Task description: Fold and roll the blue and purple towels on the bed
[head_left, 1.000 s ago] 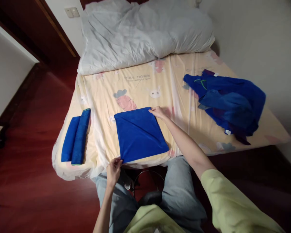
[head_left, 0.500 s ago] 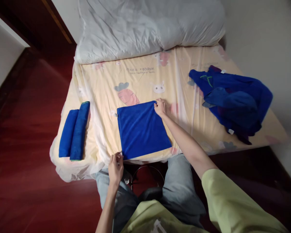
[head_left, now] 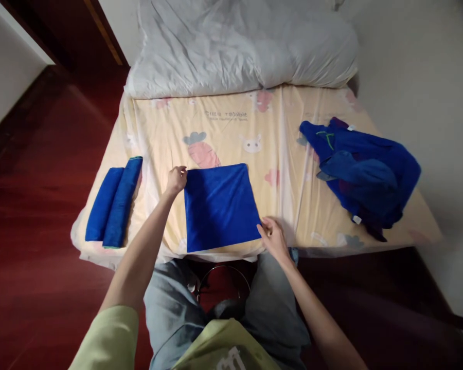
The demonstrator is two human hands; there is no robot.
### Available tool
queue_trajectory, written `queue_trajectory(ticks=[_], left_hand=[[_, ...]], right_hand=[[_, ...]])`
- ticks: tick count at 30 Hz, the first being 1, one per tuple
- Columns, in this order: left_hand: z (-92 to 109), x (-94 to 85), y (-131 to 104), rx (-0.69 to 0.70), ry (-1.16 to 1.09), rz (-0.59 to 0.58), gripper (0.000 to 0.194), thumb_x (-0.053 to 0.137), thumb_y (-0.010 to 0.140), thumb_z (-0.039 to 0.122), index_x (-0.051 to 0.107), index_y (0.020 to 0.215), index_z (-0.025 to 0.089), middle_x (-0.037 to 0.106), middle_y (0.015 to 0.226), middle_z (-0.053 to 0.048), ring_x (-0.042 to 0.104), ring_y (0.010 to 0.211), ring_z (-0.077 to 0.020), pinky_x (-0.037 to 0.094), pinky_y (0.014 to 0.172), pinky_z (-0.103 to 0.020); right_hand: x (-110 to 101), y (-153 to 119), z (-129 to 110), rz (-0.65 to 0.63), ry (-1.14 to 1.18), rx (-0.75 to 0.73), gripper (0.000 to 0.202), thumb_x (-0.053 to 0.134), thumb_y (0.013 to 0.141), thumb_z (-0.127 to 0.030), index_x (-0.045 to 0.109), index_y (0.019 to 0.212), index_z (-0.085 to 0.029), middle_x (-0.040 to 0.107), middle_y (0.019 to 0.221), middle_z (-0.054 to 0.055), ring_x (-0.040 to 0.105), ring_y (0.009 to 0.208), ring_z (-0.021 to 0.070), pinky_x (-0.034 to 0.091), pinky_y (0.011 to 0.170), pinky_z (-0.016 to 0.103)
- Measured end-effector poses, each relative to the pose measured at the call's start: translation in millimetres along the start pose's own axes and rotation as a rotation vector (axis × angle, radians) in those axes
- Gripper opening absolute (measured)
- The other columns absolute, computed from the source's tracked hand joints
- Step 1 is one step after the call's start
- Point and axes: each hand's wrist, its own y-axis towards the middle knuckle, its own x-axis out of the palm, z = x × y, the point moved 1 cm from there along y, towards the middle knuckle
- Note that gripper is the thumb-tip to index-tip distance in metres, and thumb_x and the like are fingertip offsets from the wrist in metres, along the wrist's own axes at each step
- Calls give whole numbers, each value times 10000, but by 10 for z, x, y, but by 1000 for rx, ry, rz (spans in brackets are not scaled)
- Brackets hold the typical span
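A blue towel (head_left: 219, 210), folded to a rough square, lies flat near the front edge of the bed. At its far left corner my left hand (head_left: 176, 180) is closed, fingertips pinched on the cloth. My right hand (head_left: 273, 239) is at the towel's right edge near the front corner, thumb and forefinger apart and touching or almost touching the edge. Left of it, two rolled blue towels (head_left: 105, 204) (head_left: 122, 203) lie side by side. A loose heap of blue towels (head_left: 370, 169) rests on the right.
The bed (head_left: 224, 139) has a cream sheet printed with carrots and rabbits. A grey-white quilt (head_left: 239, 49) is bunched along the back. A wall (head_left: 416, 77) stands close on the right, and dark red floor (head_left: 42, 205) shows on the left.
My left hand has moved from the towel's front left corner to its far left corner. My right hand has come from the far right corner down towards the front right one.
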Motion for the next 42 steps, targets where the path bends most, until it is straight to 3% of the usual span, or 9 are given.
queue_trajectory(ticks=[4,10,16,21,24,28,31,34,42], left_hand=[[-69,99,292,23,59,-79,246,594,861,198,775,1002,107,776,964,-148,713,921,-264,564,981,-412],[-182,138,403,1,143,-92,49,719,822,180,714,784,150,722,848,-103,669,865,-233,560,961,-402],[-228,97,487,-64,197,-83,136,593,971,125,640,925,7,711,941,-100,650,982,-205,506,1016,-388],[-111,65,359,-51,211,-54,173,606,992,143,624,1085,-1,690,1135,-169,635,1107,-260,504,1051,-444],[83,7,-55,40,219,56,266,611,999,206,616,1240,93,589,1373,-196,550,1306,-335,468,1116,-516],[225,-95,-1193,195,114,83,237,536,1025,344,684,1139,198,660,1199,-128,633,1193,-296,516,1079,-471],[113,-91,-2153,-18,-36,43,274,549,994,434,709,1008,212,693,999,-87,696,874,-227,599,846,-378],[-34,29,-2781,-243,-193,-12,321,612,921,492,717,1022,206,723,978,-80,711,792,-210,607,743,-339],[-74,215,-2905,-350,-297,85,391,659,865,449,702,1162,198,774,986,-82,732,840,-215,598,831,-343]], right_hand=[[-27,-280,223,-57,182,180,449,670,843,-610,745,1091,-243,783,976,125,737,845,294,617,819,460],[14,-255,241,-93,279,265,492,692,810,-689,768,992,-238,770,839,100,686,691,271,587,666,426],[-27,-309,241,-82,254,272,435,643,864,-674,756,979,-270,735,761,67,679,685,268,578,685,420],[-24,-321,182,-44,253,249,377,664,865,-600,751,1030,-272,779,938,98,729,831,283,600,807,441],[-15,-323,154,-24,245,245,414,661,870,-584,743,1115,-261,776,981,110,722,860,273,599,820,430],[-14,-342,177,-27,305,261,482,676,855,-599,731,1160,-229,763,1003,110,704,816,238,603,758,384],[-26,-343,225,-13,378,271,522,691,837,-612,733,1155,-201,772,1001,121,703,772,229,599,728,380],[-31,-321,281,20,402,281,555,710,808,-646,744,1115,-185,785,1041,149,738,877,266,609,785,398],[-78,-263,366,-9,421,247,607,736,743,-696,735,1055,-175,787,1107,168,755,1002,280,631,858,403]])
